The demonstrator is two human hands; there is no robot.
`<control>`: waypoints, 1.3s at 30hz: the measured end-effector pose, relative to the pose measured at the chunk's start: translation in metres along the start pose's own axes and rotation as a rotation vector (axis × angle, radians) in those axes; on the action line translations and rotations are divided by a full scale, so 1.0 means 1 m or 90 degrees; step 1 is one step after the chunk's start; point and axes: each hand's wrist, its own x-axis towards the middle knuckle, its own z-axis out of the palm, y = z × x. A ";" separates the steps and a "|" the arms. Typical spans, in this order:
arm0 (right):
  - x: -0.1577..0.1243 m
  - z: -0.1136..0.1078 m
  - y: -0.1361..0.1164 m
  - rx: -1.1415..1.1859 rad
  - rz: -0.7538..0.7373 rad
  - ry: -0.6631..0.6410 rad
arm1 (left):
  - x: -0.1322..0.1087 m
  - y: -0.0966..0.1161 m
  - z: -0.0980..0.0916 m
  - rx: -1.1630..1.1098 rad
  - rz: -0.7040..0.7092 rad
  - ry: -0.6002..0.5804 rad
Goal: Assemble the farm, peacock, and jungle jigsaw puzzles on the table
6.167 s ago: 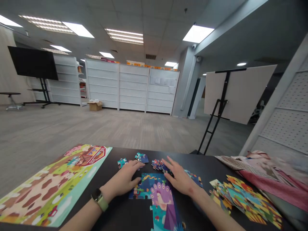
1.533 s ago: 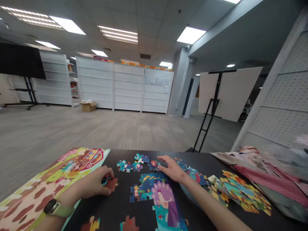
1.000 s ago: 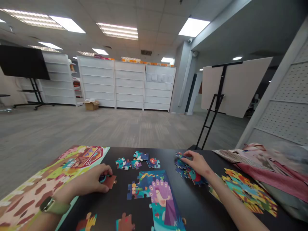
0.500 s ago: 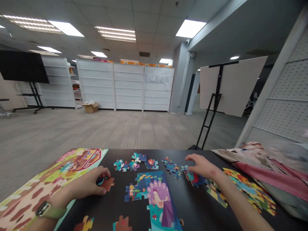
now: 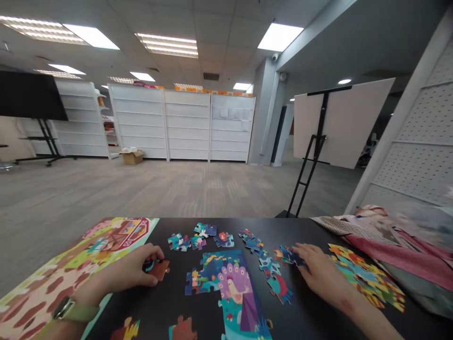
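**Left hand [image 5: 120, 279] on puzzle piece [image 5: 158, 270]**

Left fingers [image 5: 151, 259] clamped on that brown piece, just left of part-built peacock puzzle [image 5: 226, 283] on black desk [image 5: 300, 316]. Right hand [image 5: 322, 276], fingers [image 5: 305, 255] spread apart, just beside loose pieces [image 5: 287, 255].

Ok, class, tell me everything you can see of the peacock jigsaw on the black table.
The partly built peacock jigsaw lies flat on the black table, its cardboard-like pieces joined into one long section. It shows a white peacock with a fan of pink and purple tail feathers, a purple train, on blue and teal. Its left edge is ragged, with a notch showing bare table, and its lower end runs out of view. Neither the left hand nor the right hand touches it.
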 end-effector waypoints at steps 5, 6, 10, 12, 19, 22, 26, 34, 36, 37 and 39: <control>0.014 -0.008 0.011 0.064 0.028 -0.069 | 0.000 0.000 0.000 0.003 -0.003 0.003; 0.012 -0.013 0.008 0.081 0.028 -0.068 | 0.000 0.000 0.000 0.004 -0.003 0.004; -0.002 -0.030 -0.004 0.204 0.004 -0.085 | -0.002 0.005 -0.002 0.003 -0.010 0.003; -0.010 -0.034 -0.009 0.250 -0.009 -0.099 | -0.003 0.008 -0.003 0.004 -0.011 0.004; -0.021 -0.025 -0.012 0.298 -0.022 -0.132 | -0.004 0.008 -0.004 0.002 -0.001 0.017; -0.012 -0.026 -0.002 0.302 -0.063 -0.110 | -0.003 0.008 -0.004 0.001 0.005 0.016; 0.011 -0.024 0.008 0.176 -0.012 -0.048 | -0.003 0.008 -0.004 -0.004 0.007 0.013; 0.024 -0.014 0.005 0.215 -0.072 -0.008 | -0.005 0.009 -0.004 -0.006 -0.012 0.016; 0.028 -0.019 0.014 0.198 -0.049 0.040 | -0.005 0.009 -0.005 -0.004 -0.010 0.020; 0.031 -0.021 0.019 0.176 -0.027 0.063 | -0.005 0.009 -0.005 -0.003 -0.007 0.022; 0.040 -0.025 0.026 0.125 0.017 0.089 | -0.004 0.008 -0.005 0.000 -0.002 0.020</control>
